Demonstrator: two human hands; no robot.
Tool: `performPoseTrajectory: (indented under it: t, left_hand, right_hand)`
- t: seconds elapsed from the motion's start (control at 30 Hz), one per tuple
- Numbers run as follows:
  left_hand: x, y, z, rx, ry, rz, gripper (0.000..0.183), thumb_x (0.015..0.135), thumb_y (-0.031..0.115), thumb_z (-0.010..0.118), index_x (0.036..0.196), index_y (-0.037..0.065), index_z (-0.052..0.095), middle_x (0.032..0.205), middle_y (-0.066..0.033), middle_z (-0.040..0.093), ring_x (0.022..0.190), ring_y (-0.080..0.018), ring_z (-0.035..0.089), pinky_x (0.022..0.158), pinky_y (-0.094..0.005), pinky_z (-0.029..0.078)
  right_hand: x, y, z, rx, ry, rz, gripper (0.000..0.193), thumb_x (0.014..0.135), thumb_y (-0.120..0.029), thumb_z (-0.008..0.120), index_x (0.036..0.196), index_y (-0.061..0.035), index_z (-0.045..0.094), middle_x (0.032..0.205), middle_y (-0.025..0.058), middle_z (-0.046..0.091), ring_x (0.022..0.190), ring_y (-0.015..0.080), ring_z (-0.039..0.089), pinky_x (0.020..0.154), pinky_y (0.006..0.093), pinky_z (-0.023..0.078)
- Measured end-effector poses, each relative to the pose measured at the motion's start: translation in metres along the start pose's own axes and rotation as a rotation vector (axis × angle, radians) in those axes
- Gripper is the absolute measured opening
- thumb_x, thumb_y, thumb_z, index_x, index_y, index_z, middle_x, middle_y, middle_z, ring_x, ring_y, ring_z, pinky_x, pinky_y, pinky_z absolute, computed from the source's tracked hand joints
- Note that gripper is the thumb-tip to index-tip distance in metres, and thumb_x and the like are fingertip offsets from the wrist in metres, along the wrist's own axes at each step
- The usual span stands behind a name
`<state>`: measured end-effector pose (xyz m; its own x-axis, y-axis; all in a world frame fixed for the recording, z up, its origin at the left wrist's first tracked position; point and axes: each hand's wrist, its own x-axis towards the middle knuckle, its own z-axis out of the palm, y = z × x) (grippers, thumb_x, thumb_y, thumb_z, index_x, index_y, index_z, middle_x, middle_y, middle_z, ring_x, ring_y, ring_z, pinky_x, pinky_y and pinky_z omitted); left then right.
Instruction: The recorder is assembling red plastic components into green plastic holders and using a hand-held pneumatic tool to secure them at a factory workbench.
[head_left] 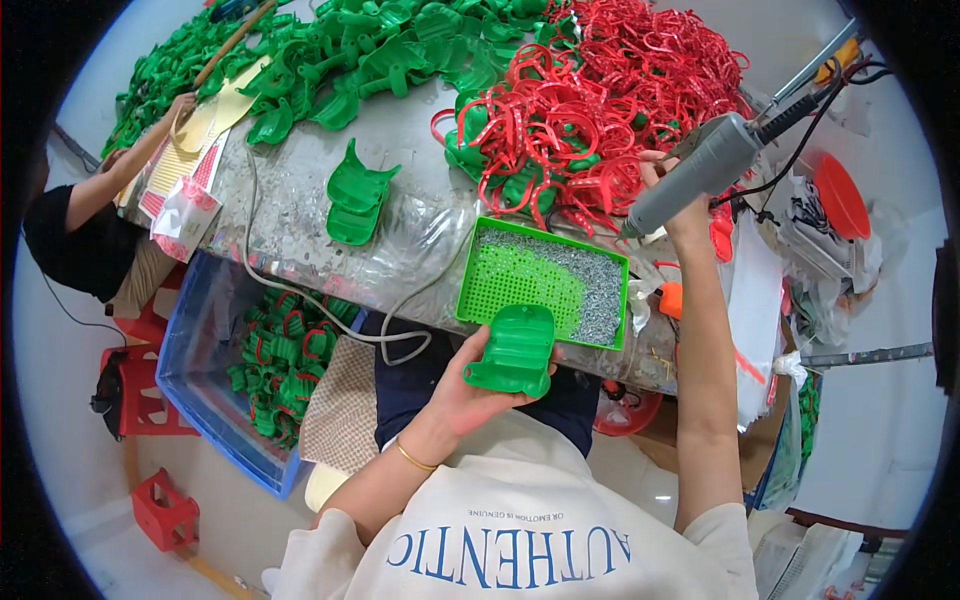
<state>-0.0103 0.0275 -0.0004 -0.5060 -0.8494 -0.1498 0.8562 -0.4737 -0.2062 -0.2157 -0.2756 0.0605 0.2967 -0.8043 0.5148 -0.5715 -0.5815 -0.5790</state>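
My left hand (462, 385) grips a curved green plastic piece (512, 345) with ridges across it, held just in front of the green tray. My right hand (680, 205) reaches to the edge of a pile of red straps (625, 100); its fingers are mostly hidden behind a grey handheld power tool (695, 170) that hangs on a bracket. Between my hands, a bright green perforated tray (520, 278) holds many tiny silvery metal parts, heaped toward its right side. Another pair of green pieces (358, 200) lies on the table, left of the tray.
Green pieces (390, 62) are heaped along the table's far side. A blue bin (205, 350) of green pieces with red straps stands at the lower left. A grey cable (255, 230) loops over the table edge. Another person's hand (182, 105) is at the far left.
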Motion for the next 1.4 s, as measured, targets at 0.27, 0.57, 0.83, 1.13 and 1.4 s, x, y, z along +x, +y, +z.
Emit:
performPoseTrajectory:
  t: [0.27, 0.57, 0.83, 1.13, 1.4]
  left_hand:
    - [0.008, 0.003, 0.003, -0.033, -0.129, 0.041, 0.07, 0.091, 0.052, 0.047, 0.144, 0.01, 0.029, 0.144, -0.0246, 0.029, 0.125, -0.0361, 0.041, 0.1, -0.0492, 0.038]
    - [0.019, 0.009, 0.001, 0.18, -0.063, 0.167, 0.066, 0.093, 0.054, 0.042, 0.143, 0.012, 0.03, 0.143, -0.0195, 0.035, 0.128, -0.0346, 0.039, 0.101, -0.0491, 0.037]
    - [0.028, 0.004, 0.006, 0.447, 0.043, 0.246, 0.065, 0.091, 0.05, 0.052, 0.144, 0.022, 0.028, 0.137, -0.0033, 0.043, 0.123, -0.0218, 0.045, 0.098, -0.0452, 0.04]
    - [0.032, 0.008, 0.015, 0.503, 0.141, 0.252, 0.067, 0.088, 0.039, 0.06, 0.143, 0.026, 0.026, 0.133, -0.0008, 0.046, 0.12, -0.0172, 0.047, 0.094, -0.0448, 0.043]
    - [0.033, 0.006, 0.022, 0.511, 0.152, 0.324, 0.066, 0.088, 0.036, 0.061, 0.143, 0.023, 0.027, 0.131, -0.0015, 0.048, 0.118, -0.0169, 0.049, 0.092, -0.0415, 0.044]
  right_hand:
    - [-0.016, -0.024, -0.019, -0.429, -0.043, -0.06, 0.02, 0.086, -0.02, 0.061, 0.1, -0.0063, 0.067, 0.08, 0.0142, 0.064, 0.072, 0.0252, 0.063, 0.067, 0.0361, 0.049]
    - [-0.068, -0.085, -0.042, -0.527, 0.043, 0.05, 0.021, 0.088, -0.017, 0.058, 0.104, -0.0077, 0.067, 0.083, 0.0104, 0.062, 0.073, 0.0216, 0.062, 0.068, 0.0318, 0.047]
    - [-0.117, -0.155, -0.032, 0.212, -0.327, 0.392, 0.021, 0.086, -0.009, 0.062, 0.105, -0.0031, 0.067, 0.082, 0.0037, 0.057, 0.067, 0.0084, 0.053, 0.063, 0.02, 0.041]
    - [-0.124, -0.15, 0.002, 0.211, -0.4, 0.403, 0.021, 0.085, -0.008, 0.064, 0.105, -0.001, 0.063, 0.084, 0.0026, 0.057, 0.071, 0.0079, 0.056, 0.063, 0.0233, 0.046]
    - [-0.125, -0.149, -0.006, 0.195, -0.504, 0.456, 0.019, 0.086, -0.009, 0.062, 0.102, 0.0, 0.063, 0.079, 0.0011, 0.061, 0.071, 0.006, 0.057, 0.063, 0.0202, 0.046]
